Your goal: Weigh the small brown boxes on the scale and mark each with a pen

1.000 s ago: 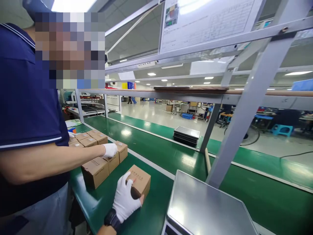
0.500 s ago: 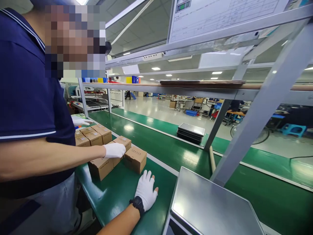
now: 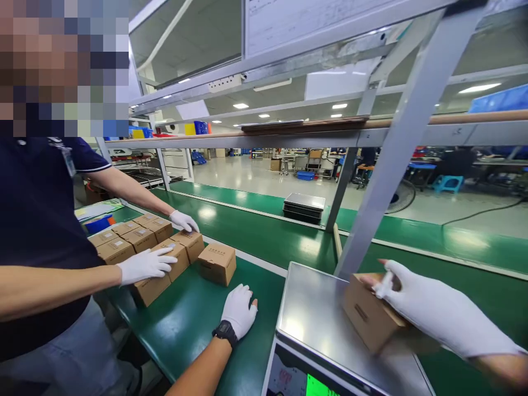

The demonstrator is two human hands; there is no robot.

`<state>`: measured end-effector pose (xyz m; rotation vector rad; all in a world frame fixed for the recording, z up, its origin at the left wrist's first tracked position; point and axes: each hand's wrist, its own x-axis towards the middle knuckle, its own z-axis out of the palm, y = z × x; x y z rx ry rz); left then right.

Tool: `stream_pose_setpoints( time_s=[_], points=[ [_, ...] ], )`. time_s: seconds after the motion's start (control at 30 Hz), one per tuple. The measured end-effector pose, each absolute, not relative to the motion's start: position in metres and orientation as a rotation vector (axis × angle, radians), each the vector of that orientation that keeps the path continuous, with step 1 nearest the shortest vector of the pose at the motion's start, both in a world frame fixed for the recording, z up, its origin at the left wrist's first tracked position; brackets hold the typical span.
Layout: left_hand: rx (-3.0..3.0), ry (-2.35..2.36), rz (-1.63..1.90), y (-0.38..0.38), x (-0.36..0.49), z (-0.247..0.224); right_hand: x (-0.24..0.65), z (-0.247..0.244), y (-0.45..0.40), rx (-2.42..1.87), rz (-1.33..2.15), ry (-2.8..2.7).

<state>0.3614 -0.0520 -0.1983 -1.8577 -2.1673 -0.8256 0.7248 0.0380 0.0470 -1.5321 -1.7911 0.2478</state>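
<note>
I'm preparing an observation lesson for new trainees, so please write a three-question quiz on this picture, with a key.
1. Fill in: the camera wearer's left hand has a black ____ at its wrist.
2. True or false: both of the wearer's hands are gripping cartons.
3. What colour glows on the display of the scale?
A. Red
B. Green
C. Blue

Key:
1. Watch.
2. False; only the right hand grips a carton.
3. B.
</note>
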Motion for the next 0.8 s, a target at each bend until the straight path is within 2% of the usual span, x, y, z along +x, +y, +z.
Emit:
stream_pose_setpoints(
  time_s=[0.1,0.2,0.37,0.5,0.6,0.8],
  points=[
    [-1.879,-2.147,-0.801,-0.054,0.358,-0.196,0.727,0.047,0.036,-1.603,0.279,-1.975],
    [-1.915,-2.124,-0.781,-0.056,0.354,-0.193,0.751,0.025,0.03,-1.511,0.395,-1.784],
    [-1.981,-2.114,-0.789,-0.057,0.35,-0.19,0.809,-0.088,0.015,-1.707,0.579,-1.5],
    [-2.017,-2.165,-0.805,-0.058,0.346,-0.188,0.82,-0.163,-0.023,-1.903,0.413,-1.434],
    [-2.037,-2.216,-0.834,-0.06,0.347,-0.185,0.809,-0.177,-0.045,-1.864,0.423,-1.403],
    [-1.956,-2.365,-1.065,-0.077,0.378,-0.183,0.803,-0.17,-0.048,-1.809,0.498,-1.352]
  ],
)
